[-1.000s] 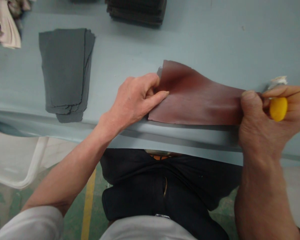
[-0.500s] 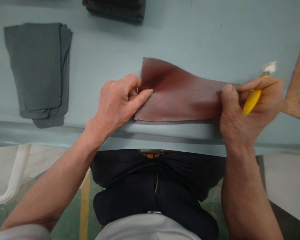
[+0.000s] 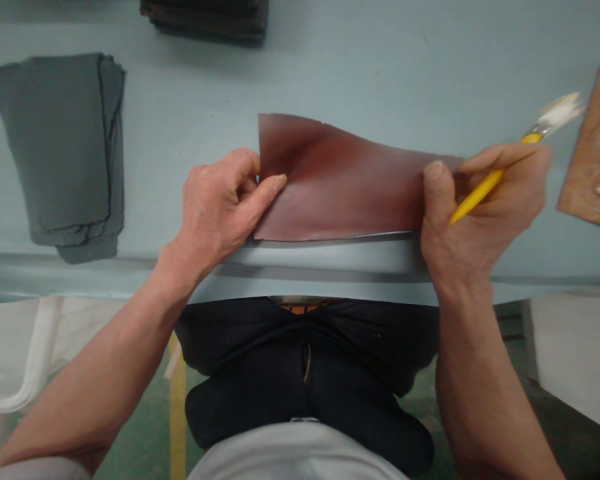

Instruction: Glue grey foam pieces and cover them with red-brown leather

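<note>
A reddish-brown leather piece (image 3: 350,187) is stretched between both hands just above the table, near its front edge. My left hand (image 3: 220,200) pinches its left end, thumb on top and fingers beneath. At the right end, my right hand (image 3: 480,207) grips the leather under its thumb. That same hand also carries a yellow-handled brush (image 3: 480,195), its whitish bristles pointing up and to the right. The fingers under the leather are partly hidden.
Several dark grey-green cut pieces (image 3: 65,147) lie stacked at the left of the pale blue table (image 3: 340,73). A dark stack (image 3: 205,20) sits at the top. On the far right is a brown board (image 3: 587,160) with whitish residue.
The brush in my right hand has turned, so its bristles reach farther right and more of the handle shows. Both hands still hold the leather; the whole view has shifted slightly.
</note>
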{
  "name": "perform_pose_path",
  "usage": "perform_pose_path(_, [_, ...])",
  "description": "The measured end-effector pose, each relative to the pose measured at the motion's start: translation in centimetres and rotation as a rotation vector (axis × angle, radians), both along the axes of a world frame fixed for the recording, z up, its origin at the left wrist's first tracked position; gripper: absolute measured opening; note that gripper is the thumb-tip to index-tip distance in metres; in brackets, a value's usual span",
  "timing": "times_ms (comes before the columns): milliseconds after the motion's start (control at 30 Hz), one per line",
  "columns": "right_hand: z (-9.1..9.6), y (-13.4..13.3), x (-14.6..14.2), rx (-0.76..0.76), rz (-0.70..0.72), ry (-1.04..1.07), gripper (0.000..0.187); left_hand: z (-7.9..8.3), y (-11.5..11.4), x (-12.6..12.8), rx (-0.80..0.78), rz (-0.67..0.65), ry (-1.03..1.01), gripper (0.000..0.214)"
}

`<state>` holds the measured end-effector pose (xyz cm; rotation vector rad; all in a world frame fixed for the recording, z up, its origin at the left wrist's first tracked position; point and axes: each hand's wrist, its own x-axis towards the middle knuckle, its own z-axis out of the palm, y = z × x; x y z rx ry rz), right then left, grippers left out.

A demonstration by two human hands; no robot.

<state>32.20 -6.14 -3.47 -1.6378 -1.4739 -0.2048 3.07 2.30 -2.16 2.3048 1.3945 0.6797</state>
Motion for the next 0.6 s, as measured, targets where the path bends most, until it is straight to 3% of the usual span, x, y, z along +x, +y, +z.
perform_pose_path(233, [-0.36, 0.15, 0.05, 0.013, 0.007, 0.023, 0.02, -0.39, 0.16, -0.25, 0.023, -0.026, -0.043, 0.04])
perform_pose_path(433, [-0.23, 0.42, -0.01, -0.019, 0.017, 0.116, 0.021, -0.81, 0.4, -0.35, 0.118, -0.044, -0.069, 0.054])
perform_pose_path(600, [-0.1, 0.3, 0.15, -0.054, 0.039, 0.156, 0.018, -0.14, 0.35, -0.06, 0.095, -0.02, -0.091, 0.053])
